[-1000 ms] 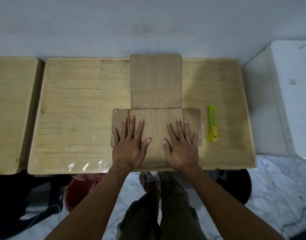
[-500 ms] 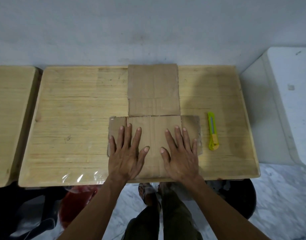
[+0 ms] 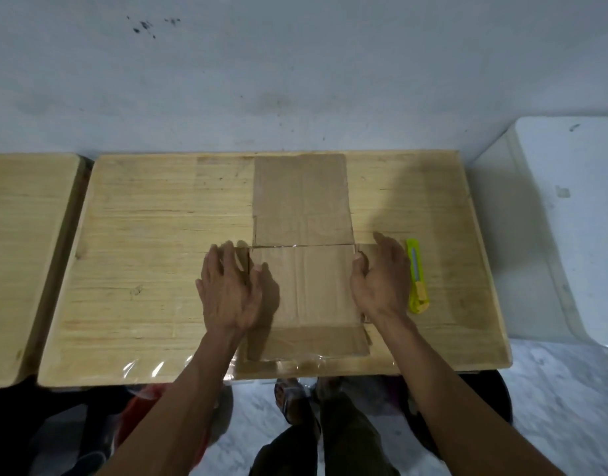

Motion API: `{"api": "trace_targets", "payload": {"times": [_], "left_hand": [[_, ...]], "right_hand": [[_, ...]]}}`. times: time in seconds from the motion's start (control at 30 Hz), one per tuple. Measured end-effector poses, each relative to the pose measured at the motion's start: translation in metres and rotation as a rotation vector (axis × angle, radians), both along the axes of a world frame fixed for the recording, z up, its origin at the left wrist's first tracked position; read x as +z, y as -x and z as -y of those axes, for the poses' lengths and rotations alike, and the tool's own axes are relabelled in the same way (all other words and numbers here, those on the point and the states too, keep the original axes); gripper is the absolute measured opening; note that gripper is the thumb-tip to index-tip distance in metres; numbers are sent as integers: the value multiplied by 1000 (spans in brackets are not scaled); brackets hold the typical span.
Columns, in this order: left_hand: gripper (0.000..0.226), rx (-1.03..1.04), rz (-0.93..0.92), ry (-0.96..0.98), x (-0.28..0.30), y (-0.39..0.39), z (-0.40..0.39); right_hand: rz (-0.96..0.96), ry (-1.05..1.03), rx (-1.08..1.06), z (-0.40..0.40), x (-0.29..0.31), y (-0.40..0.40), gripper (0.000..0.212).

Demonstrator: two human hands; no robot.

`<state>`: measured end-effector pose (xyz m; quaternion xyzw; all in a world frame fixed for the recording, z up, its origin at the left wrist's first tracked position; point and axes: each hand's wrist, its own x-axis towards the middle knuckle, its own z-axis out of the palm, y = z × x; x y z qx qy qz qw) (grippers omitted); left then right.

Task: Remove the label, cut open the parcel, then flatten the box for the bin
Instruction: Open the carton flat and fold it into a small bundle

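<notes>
The brown cardboard box (image 3: 309,286) lies flattened in the middle of the wooden table (image 3: 151,252), with one long panel (image 3: 301,201) reaching to the wall. My left hand (image 3: 228,290) is on the left side flap, thumb on the middle panel and fingers around the flap's outer edge. My right hand (image 3: 381,280) holds the right side flap the same way and hides most of it. A yellow box cutter (image 3: 416,276) lies on the table just right of my right hand. I see no label.
Clear tape (image 3: 151,367) clings along the table's front edge. A second wooden table (image 3: 20,252) stands at the left and a white unit (image 3: 570,218) at the right. A red bin (image 3: 137,407) sits under the table by my legs.
Both hands have left the middle panel, where they lay flat, and moved outward onto the two side flaps. The camera has tilted up a little.
</notes>
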<state>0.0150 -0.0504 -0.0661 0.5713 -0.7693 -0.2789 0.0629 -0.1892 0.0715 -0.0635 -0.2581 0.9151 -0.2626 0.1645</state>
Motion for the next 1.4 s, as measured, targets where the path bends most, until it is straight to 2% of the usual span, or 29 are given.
{"api": "trace_targets", "payload": {"times": [0.1,0.3,0.5,0.6,0.87,0.93,1.07,1.13,1.27,1.33,1.4], "left_hand": [[76,107,-15,-48,2,0,-1],[71,145,19,-67,-1,-12,-23],[75,186,-26,-109,-2,-13,-28],[79,208,-65,-126,1,-15,-27],[92,124,-104,-158,7,-31,-48],[95,115,-81,-168,4,-34,-52],[93,127,-92,-174,7,-31,-55],[95,116,-96,-171,8,-32,-57],[104,-12,2,-127,1,-41,-70],[110,-39,50,-99,-2,-44,-73],[108,-42,101,-77,-6,-43,-72]], "right_hand": [[38,-33,-67,-2,3,4,53],[106,-9,-118,-29,-1,-13,58],[185,101,-181,-34,-2,-17,56],[254,148,-196,-35,-3,-11,62],[355,143,89,-80,0,-17,91],[344,129,76,-83,-2,-19,91],[438,178,9,-78,5,-22,95],[463,152,64,-80,10,-22,108],[539,-16,287,-91,23,-21,148],[522,-78,367,-93,26,-18,156],[484,-91,391,-92,26,-16,154]]}}
